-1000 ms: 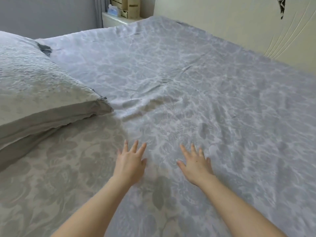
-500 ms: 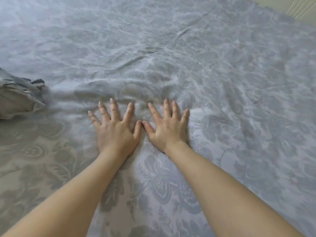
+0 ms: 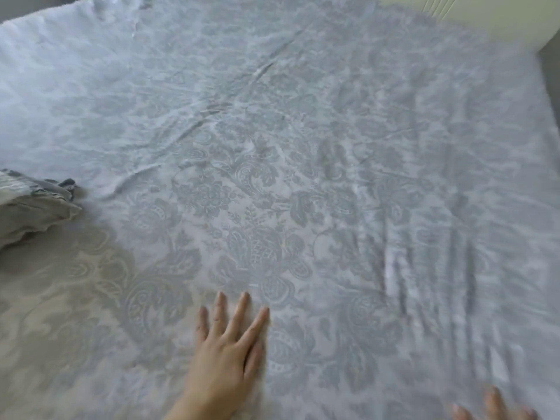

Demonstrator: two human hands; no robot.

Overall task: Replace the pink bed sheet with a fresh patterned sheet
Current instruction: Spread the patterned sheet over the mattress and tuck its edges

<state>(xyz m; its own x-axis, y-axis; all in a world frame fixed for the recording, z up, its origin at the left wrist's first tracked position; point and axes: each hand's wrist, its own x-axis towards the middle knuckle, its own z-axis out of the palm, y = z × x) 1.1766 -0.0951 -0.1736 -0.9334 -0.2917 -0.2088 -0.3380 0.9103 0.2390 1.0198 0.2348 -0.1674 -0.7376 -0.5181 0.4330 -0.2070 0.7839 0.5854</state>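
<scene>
Hands spread apart since before, left hand (image 3: 225, 356) flat on patterned sheet (image 3: 272, 177), right hand (image 3: 494, 404) cropped, grip unclear

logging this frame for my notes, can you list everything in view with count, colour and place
patterned sheet: one, pale blue-grey floral damask, spread over nearly the whole bed, creased near the middle and rippled at right
pillow: one, grey patterned, only a corner showing at the left edge
headboard: one, cream, top right corner
left hand: one, fingers spread, flat on the sheet at bottom centre
right hand: one, only blurred fingertips showing at the bottom right edge, on the sheet
</scene>
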